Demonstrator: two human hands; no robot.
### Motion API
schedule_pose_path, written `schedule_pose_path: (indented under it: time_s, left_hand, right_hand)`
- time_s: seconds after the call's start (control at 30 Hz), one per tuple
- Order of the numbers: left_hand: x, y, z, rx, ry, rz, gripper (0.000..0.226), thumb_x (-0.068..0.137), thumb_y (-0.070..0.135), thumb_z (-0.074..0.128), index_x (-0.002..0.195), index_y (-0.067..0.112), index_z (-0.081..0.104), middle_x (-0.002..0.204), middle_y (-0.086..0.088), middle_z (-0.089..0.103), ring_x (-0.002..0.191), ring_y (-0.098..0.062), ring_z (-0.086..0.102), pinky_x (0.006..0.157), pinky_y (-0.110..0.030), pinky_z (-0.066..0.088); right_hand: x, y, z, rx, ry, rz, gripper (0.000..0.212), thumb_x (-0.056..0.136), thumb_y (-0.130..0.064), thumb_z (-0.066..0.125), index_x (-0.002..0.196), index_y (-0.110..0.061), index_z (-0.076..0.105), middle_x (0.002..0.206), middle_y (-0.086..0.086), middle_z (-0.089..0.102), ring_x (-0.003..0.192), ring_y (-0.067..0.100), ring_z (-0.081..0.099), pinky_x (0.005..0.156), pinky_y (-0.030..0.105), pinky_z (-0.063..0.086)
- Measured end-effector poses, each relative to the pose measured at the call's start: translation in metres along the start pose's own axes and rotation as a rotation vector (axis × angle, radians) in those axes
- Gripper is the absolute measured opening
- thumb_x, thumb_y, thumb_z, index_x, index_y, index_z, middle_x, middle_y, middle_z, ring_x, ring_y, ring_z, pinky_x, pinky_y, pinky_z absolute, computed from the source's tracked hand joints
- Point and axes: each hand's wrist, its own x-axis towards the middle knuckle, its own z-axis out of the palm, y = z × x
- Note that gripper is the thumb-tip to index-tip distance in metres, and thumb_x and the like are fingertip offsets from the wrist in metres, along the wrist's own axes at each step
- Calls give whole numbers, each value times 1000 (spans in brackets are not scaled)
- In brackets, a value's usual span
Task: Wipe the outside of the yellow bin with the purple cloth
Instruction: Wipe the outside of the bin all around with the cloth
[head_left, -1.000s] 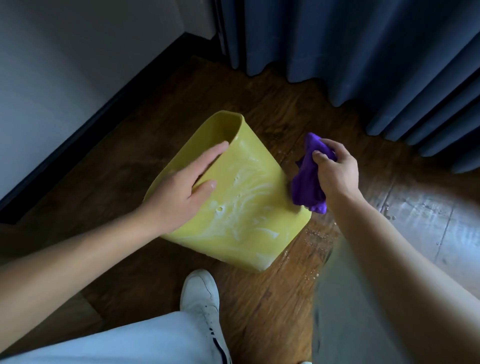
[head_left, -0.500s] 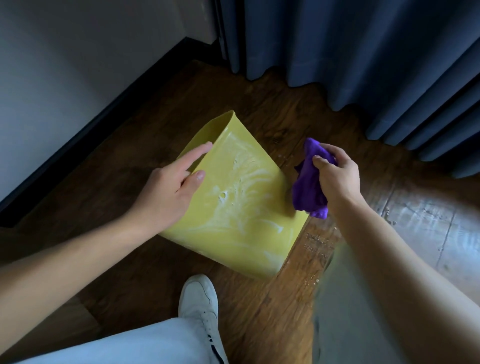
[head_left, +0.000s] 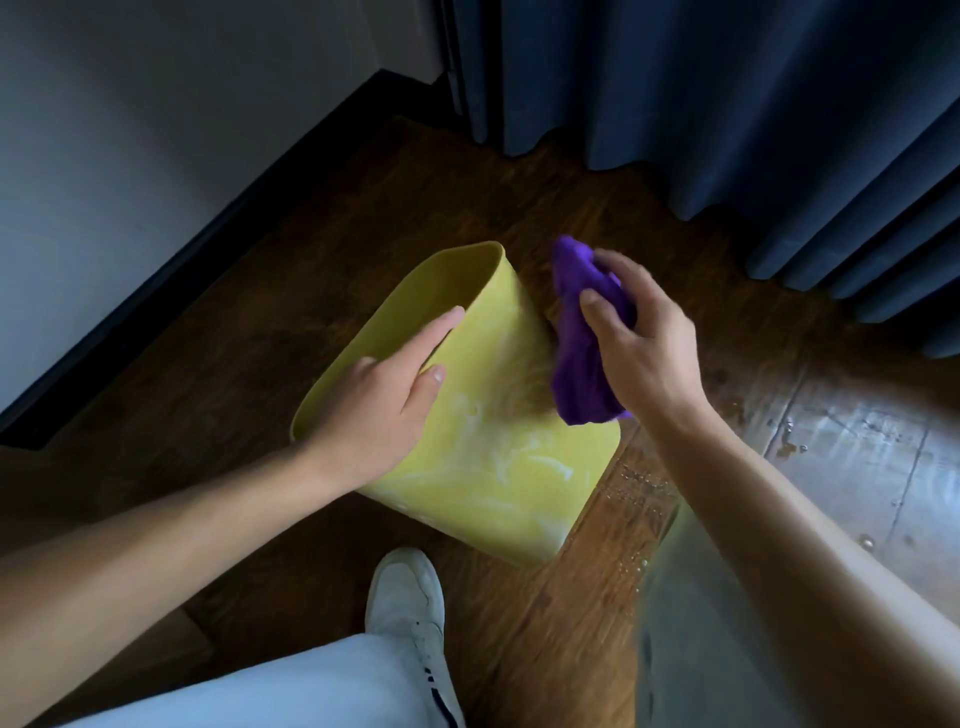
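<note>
Much of the yellow bin (head_left: 498, 457), tipped on the floor, shows soapy streaks, so wiping looks unfinished; left hand (head_left: 374, 410) rests flat on it, right hand (head_left: 644, 348) grips the purple cloth (head_left: 576, 353) against its side

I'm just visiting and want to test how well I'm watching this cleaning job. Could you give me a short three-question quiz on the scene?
1. True or false: the yellow bin stands upright on the wooden floor.
2. Which hand grips the purple cloth?
A. left hand
B. right hand
C. both
3. What do the white streaks on the bin's wall suggest is left to do?

Key
1. False: it lies tipped, its open mouth facing away from the person.
2. B; the left hand rests flat on the bin near its rim.
3. Probably soapy residue, so that side likely needs more wiping.
</note>
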Motion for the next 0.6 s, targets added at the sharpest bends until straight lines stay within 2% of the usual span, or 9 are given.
schedule_pose_path:
  time_s: [0.07, 0.13, 0.27, 0.33, 0.4, 0.47, 0.53, 0.6]
  left_hand:
    - [1, -1, 0, -7, 8, -2, 53, 107, 22, 48, 158, 32, 38, 45, 1, 37, 35, -21, 32, 40, -39, 22]
    - [2, -2, -1, 8, 37, -1, 51, 104, 26, 50, 155, 29, 44, 45, 2, 38, 35, -18, 33, 41, -41, 26]
    - [2, -5, -6, 27, 52, 13, 53, 99, 30, 50, 152, 21, 50, 48, 5, 39, 38, -13, 38, 43, -41, 37]
    - [-1, -6, -9, 31, 61, 45, 52, 100, 29, 50, 150, 17, 52, 50, 7, 40, 37, -12, 37, 44, -33, 36]
    - [-1, -6, -10, 55, 68, 76, 51, 101, 25, 51, 152, 16, 51, 48, 9, 38, 37, -12, 34, 45, -23, 28]
    - [0, -7, -9, 75, 75, 91, 51, 102, 24, 51, 152, 15, 51, 48, 9, 36, 38, -13, 33, 44, -27, 28]
    - [1, -8, -10, 78, 78, 96, 50, 102, 23, 52, 151, 14, 51, 49, 9, 34, 39, -17, 33, 42, -37, 31]
    - [2, -10, -11, 76, 73, 87, 50, 103, 23, 52, 151, 13, 51, 49, 10, 33, 39, -17, 33, 41, -39, 33]
  right_hand:
    - [-3, -27, 10, 17, 19, -133, 40, 99, -34, 60, 139, -39, 59, 120, -14, 69, 96, 2, 67, 82, 28, 58]
    - [-1, -43, 31, -21, 31, -262, 41, 97, -34, 59, 138, -33, 62, 130, -9, 69, 111, 10, 67, 94, 37, 55]
    - [-5, -41, 81, -265, -20, -332, 48, 98, -37, 53, 146, -29, 56, 157, 10, 47, 143, 31, 45, 108, 44, 44]
    - [-10, -30, 96, -294, 16, -335, 50, 100, -43, 48, 148, -31, 52, 161, 10, 41, 147, 32, 38, 109, 51, 41]
    - [-10, -20, 101, -264, 53, -338, 50, 102, -46, 44, 150, -33, 49, 161, 8, 42, 148, 28, 37, 109, 51, 39]
    - [-9, -14, 102, -254, 75, -329, 50, 103, -47, 43, 151, -33, 47, 159, 5, 44, 148, 25, 38, 109, 49, 38]
    - [-7, -7, 103, -251, 81, -318, 50, 104, -47, 43, 152, -34, 45, 157, 2, 47, 147, 22, 38, 108, 48, 38]
    - [-6, -2, 104, -250, 74, -310, 51, 104, -48, 44, 153, -35, 43, 154, -1, 50, 146, 20, 40, 108, 46, 38]
